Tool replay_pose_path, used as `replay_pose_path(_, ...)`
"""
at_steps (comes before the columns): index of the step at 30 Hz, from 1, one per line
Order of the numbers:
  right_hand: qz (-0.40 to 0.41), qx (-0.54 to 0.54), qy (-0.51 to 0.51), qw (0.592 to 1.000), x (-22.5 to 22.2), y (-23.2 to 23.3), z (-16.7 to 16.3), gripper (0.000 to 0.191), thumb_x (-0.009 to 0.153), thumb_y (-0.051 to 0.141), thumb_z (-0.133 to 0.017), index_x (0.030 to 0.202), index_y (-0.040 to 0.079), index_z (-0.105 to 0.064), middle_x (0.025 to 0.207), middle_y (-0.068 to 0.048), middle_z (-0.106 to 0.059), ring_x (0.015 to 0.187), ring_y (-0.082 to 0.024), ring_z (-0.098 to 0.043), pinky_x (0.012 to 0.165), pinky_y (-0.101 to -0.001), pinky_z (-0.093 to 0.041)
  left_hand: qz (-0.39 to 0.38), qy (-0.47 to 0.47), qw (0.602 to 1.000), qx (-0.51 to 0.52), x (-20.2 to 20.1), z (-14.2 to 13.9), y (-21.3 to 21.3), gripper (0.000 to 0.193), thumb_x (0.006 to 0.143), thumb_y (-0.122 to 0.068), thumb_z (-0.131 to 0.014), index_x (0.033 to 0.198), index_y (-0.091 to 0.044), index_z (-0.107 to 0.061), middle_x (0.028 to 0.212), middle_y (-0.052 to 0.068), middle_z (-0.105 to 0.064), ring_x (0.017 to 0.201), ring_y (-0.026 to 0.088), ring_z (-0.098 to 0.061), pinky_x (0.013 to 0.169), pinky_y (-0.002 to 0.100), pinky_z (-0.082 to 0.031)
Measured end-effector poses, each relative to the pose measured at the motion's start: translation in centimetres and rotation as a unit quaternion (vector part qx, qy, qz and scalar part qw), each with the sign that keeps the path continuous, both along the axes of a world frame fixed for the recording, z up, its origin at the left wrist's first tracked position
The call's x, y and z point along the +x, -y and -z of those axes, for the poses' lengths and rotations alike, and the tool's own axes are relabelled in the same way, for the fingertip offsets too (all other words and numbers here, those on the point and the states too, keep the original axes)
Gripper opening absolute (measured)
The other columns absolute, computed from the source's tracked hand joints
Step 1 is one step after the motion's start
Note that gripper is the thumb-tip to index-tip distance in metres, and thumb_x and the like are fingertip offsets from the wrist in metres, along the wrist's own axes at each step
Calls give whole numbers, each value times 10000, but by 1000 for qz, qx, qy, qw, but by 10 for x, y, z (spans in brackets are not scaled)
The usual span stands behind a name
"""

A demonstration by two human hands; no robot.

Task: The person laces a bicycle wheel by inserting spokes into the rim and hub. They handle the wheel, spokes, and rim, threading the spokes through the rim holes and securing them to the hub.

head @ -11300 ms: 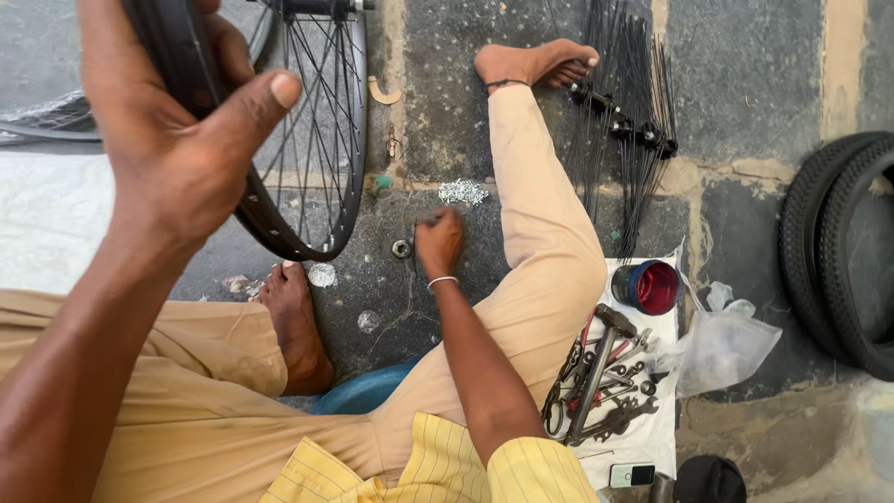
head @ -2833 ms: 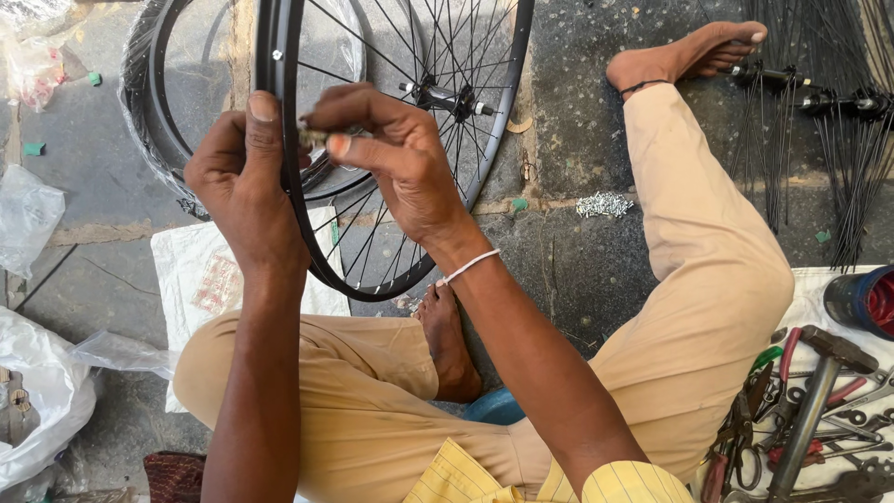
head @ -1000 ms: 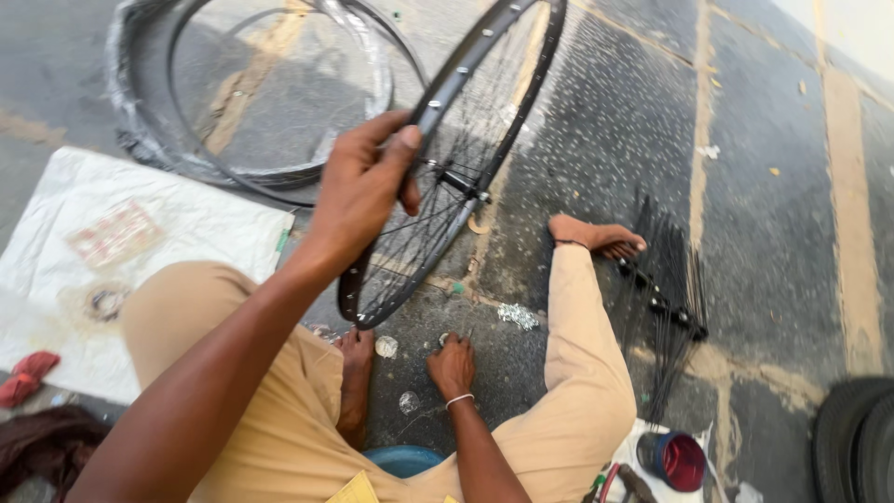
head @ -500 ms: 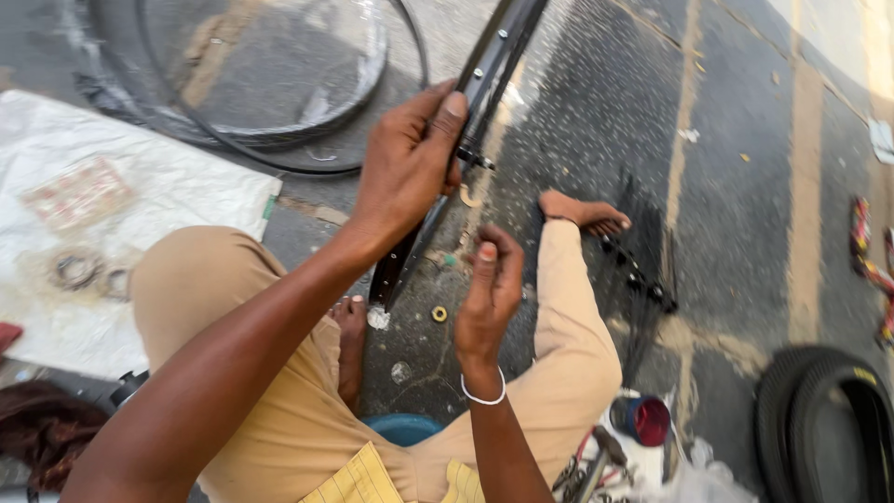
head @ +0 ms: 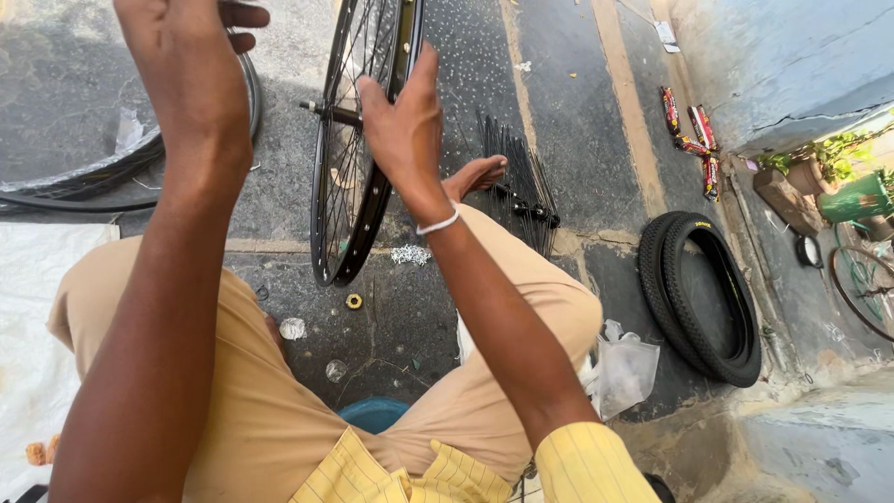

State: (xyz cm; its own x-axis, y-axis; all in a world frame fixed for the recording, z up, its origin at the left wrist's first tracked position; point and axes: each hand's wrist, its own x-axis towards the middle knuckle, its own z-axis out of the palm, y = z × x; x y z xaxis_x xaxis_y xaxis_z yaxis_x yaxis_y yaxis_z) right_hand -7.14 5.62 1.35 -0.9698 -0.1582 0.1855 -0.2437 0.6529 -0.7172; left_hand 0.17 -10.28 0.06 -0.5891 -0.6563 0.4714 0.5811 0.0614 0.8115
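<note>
I sit on the ground with a black spoked bicycle wheel (head: pixel 346 200) standing upright between my knees, its lower edge on the pavement. My right hand (head: pixel 402 126) grips the wheel's rim near the top, thumb pointing up. My left hand (head: pixel 186 56) is raised to the left of the wheel with its back to me and fingers curled. What it holds, if anything, is hidden. The wheel's axle (head: pixel 317 109) sticks out toward my left hand.
A bundle of black spokes (head: pixel 521 186) lies by my right foot. Silver nipples (head: pixel 410 253) and a brass nut (head: pixel 354 301) lie below the wheel. Black tyres (head: pixel 698 298) and a plastic bag (head: pixel 624 368) are on the right, a white sack (head: pixel 37 326) and another rim (head: pixel 93 177) on the left.
My right hand has risen from below and taken the rim near its top. My left hand has come off the rim and sits higher, to the left. The view has swung right.
</note>
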Motion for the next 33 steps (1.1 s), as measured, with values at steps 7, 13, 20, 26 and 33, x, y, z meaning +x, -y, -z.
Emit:
replay_pose_path(7, -46, -65, -16, 997, -92, 2, -2, 726, 766, 171, -760, 1364, -109, -457, 1003, -191, -709, 847, -231, -731, 750, -392, -630, 33, 29, 997, -62, 11, -35, -13, 447, 1168, -373, -453, 1077, -6, -691, 1009, 95, -730, 854, 165, -706, 782, 315, -537)
replay_pose_path(13, -74, -144, 67, 985, -206, -30, -2, 346, 697, 113, -728, 976, -50, -604, 870, -133, -663, 725, -207, -692, 599, -375, -618, 49, 131, 963, -229, 39, -62, -32, 329, 1205, -299, -530, 1182, 7, -650, 1103, 109, -677, 940, 175, -705, 860, 296, -581)
replay_pose_path(20, 17, -339, 146, 929, -398, -146, 32, 92, 707, -2, -664, 747, -77, -627, 717, -179, -637, 636, -236, -667, 528, -391, -686, 20, 333, 784, -523, -24, 47, -26, 394, 933, -246, -685, 1259, -30, -638, 1220, 177, -600, 1020, 263, -623, 870, 379, -497)
replay_pose_path(26, 362, -548, 124, 744, -516, -307, 156, 89, 711, -54, -553, 786, -102, -556, 759, -274, -592, 564, -328, -611, 548, -482, -620, 196, 416, 722, 517, -139, 232, -236, 623, 953, -447, -527, 1456, -89, -440, 1488, 100, -402, 1323, 237, -375, 1067, 391, -279)
replay_pose_path(33, 408, -567, 188, 690, -506, -468, 256, 189, 792, -53, -497, 980, -53, -476, 1022, -245, -589, 814, -394, -691, 729, -598, -614, 84, 422, 531, 730, -103, 379, -347, 808, 974, -605, -428, 1610, -132, -273, 1694, 49, -233, 1552, 238, -180, 1220, 414, -116)
